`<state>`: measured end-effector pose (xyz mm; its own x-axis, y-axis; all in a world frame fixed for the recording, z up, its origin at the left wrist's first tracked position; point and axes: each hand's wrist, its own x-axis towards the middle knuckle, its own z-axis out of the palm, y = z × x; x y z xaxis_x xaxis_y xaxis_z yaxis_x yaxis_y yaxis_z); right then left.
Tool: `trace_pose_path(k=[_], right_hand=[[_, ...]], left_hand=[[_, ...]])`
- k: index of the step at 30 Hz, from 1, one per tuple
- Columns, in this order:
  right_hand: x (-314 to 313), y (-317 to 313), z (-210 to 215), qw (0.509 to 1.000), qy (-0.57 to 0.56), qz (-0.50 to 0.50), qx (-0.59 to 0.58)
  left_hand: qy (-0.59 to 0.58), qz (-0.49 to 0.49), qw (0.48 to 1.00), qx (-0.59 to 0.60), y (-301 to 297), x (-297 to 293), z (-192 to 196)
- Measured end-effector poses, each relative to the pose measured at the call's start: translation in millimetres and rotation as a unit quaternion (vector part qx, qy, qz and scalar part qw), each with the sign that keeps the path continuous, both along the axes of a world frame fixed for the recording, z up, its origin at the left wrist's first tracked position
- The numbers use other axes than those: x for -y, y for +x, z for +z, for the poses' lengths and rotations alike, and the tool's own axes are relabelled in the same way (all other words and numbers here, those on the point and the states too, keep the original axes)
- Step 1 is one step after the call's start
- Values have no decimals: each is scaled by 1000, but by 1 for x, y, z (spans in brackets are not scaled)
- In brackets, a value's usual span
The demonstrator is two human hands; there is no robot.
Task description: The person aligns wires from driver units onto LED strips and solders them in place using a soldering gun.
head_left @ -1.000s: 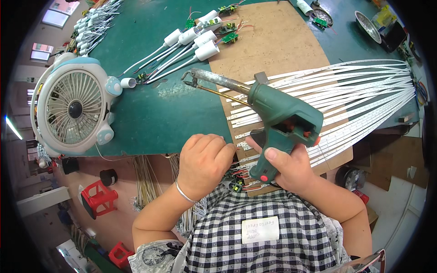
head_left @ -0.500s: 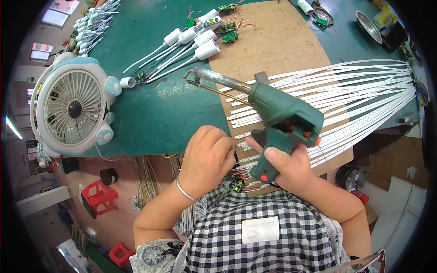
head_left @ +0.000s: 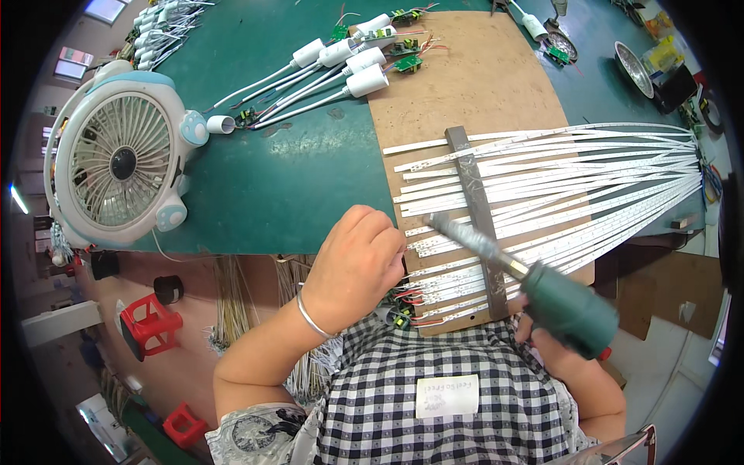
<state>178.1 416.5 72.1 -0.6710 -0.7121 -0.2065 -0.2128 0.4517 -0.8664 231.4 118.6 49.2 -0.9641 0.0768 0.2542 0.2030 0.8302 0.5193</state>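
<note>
My right hand [head_left: 546,341] grips a green soldering gun [head_left: 562,302] whose metal tip [head_left: 442,225] points up-left over the near ends of several white LED strips [head_left: 558,178]. The strips fan out to the right across a brown board [head_left: 473,85], held down by a dark flat bar [head_left: 473,209]. My left hand [head_left: 353,267] is curled at the board's near left corner, fingers down on the strip ends, close to small red-wired circuit boards [head_left: 403,306]. A thin bracelet rings that wrist.
A white and blue desk fan [head_left: 116,163] lies at the left on the green table [head_left: 287,178]. White lamp sockets with leads and small green circuit boards [head_left: 364,54] sit at the back. A metal dish [head_left: 632,66] is far right. Red stools [head_left: 147,322] stand on the floor.
My right hand has swung the soldering gun down and to the right, so its tip now points over the near strip ends. My left hand has shifted slightly right toward the board's corner.
</note>
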Motion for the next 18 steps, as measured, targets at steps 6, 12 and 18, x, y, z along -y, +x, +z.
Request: trace_pose_path(k=[6,12,18], right_hand=[[22,0,1,981,-51,39,-183],[22,-1,1,987,-68,45,-137],[14,2,-9,985,-62,57,-151]], left_hand=[[3,-2,1000,13,0,1,0],[6,-7,1000,15,0,1,0],[7,-11,1000,12,-1,2,0]])
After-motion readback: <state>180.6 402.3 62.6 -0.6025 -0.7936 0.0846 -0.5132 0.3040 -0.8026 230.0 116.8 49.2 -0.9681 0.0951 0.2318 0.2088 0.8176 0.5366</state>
